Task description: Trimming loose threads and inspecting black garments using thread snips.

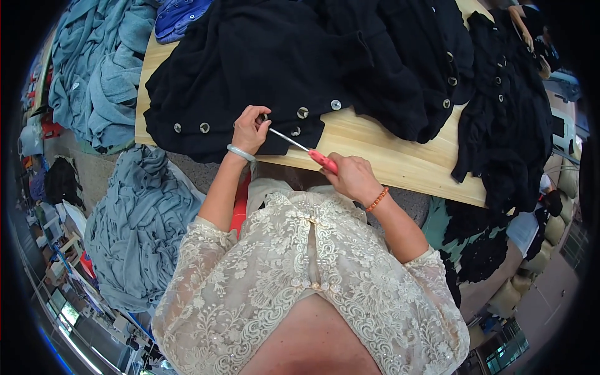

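A black knitted garment (250,69) with a row of dark, shiny buttons lies over the near part of the wooden table. My left hand (251,130) is closed at its front edge, pinching a button between thumb and fingers. In my right hand (356,179) is a slim metal-shafted tool with a red handle (323,161), which looks like a screwdriver. Its shaft slants up and left, and the tip meets the fingertips of my left hand, which partly hide it. Nearby on the edge sit another button (303,112) and a pale round button (335,105).
More black buttoned garments (431,69) cover the table's right side, one (506,106) hanging over the edge. Bare wood of the table (387,150) shows at its near edge. Grey-blue garments (140,225) are heaped at my left. Another person's arm (522,28) shows at far right.
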A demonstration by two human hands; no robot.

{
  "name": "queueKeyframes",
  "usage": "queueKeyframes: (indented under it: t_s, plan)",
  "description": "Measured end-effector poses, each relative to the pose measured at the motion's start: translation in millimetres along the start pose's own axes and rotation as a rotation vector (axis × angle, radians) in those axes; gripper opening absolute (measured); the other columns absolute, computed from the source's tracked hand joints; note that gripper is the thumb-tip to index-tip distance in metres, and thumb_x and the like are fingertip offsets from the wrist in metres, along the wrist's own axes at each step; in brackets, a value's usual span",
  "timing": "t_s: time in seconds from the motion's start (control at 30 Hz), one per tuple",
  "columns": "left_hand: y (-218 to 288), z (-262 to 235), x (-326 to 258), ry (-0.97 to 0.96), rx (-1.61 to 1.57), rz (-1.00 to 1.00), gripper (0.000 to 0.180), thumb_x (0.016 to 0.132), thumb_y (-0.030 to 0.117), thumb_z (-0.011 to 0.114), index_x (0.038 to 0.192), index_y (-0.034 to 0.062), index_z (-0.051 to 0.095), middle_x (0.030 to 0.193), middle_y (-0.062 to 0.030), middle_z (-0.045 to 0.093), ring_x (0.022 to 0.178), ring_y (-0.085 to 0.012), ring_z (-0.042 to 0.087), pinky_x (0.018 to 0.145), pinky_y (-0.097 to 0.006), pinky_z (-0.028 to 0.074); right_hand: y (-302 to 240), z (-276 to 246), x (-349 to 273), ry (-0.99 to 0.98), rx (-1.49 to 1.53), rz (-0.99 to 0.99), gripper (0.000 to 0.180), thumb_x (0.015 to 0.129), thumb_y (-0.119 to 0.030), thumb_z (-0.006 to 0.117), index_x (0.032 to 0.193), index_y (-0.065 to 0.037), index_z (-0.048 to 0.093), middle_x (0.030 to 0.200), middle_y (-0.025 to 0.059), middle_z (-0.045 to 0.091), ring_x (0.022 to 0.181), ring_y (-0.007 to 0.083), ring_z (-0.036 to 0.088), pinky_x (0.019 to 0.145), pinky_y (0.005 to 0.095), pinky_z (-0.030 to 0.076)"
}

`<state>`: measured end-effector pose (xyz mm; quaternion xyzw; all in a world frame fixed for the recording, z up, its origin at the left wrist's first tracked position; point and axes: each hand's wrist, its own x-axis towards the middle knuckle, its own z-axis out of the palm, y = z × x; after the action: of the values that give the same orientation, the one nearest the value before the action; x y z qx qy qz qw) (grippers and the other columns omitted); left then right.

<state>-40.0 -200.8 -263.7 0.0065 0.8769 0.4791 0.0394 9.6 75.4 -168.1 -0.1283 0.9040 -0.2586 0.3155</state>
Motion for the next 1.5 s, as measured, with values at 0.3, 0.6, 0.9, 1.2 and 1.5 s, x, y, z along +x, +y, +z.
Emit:
queueKeyframes:
  t_s: [0.3, 0.6, 0.9, 1.2, 1.5]
  plan:
    - [37, 40, -41, 0.266, 0.033, 0.013, 0.029, 0.073, 0.008, 0.081, 0.097, 0.0038, 0.065, 0.080, -0.0051, 0.056, 0.063, -0.0159, 0.052, 0.056, -0.028, 0.043, 37, 5, -34, 0.110, 0.047, -0.055, 0.020, 0.084, -0.014, 0.066, 0.103, -0.006, 0.064, 0.091, 0.0162, 0.065, 0.091, 0.0342, 0.062, 0.079, 0.0425, 0.050]
    - [26, 79, -25, 0.210, -0.419, -0.433, 0.025, 0.082, 0.009, 0.079, 0.099, -0.0029, 0.065, 0.067, 0.0036, 0.061, 0.057, -0.0007, 0.051, 0.054, -0.016, 0.039, 47, 8, -56, 0.086, 0.068, 0.117, 0.023, 0.080, -0.009, 0.066, 0.103, -0.005, 0.064, 0.097, 0.0147, 0.066, 0.098, 0.0338, 0.061, 0.085, 0.0426, 0.050]
    - [25, 90, -16, 0.206, -0.598, -0.456, 0.009, 0.090, 0.008, 0.070, 0.089, -0.0010, 0.067, 0.068, 0.0009, 0.063, 0.057, -0.0038, 0.056, 0.052, -0.018, 0.042, 45, 7, -54, 0.085, 0.060, 0.107, 0.023, 0.081, -0.009, 0.066, 0.104, -0.005, 0.064, 0.098, 0.0148, 0.066, 0.098, 0.0337, 0.061, 0.085, 0.0422, 0.050]
    - [21, 75, -41, -0.019, -0.395, -0.196, 0.008, 0.087, 0.006, 0.065, 0.081, 0.0009, 0.065, 0.059, 0.0041, 0.054, 0.055, -0.0015, 0.044, 0.049, -0.021, 0.036, 49, 5, -51, 0.083, 0.063, 0.129, 0.023, 0.081, -0.010, 0.067, 0.104, -0.005, 0.063, 0.099, 0.0149, 0.066, 0.099, 0.0337, 0.061, 0.086, 0.0426, 0.050]
    - [41, 57, -62, -0.602, 0.185, 0.076, 0.019, 0.081, 0.024, 0.071, 0.076, 0.0057, 0.070, 0.075, -0.0127, 0.065, 0.076, -0.0319, 0.064, 0.069, -0.040, 0.051, 60, 5, -48, 0.118, 0.064, 0.163, 0.023, 0.081, -0.012, 0.067, 0.103, -0.006, 0.064, 0.098, 0.0150, 0.066, 0.097, 0.0343, 0.062, 0.084, 0.0437, 0.051]
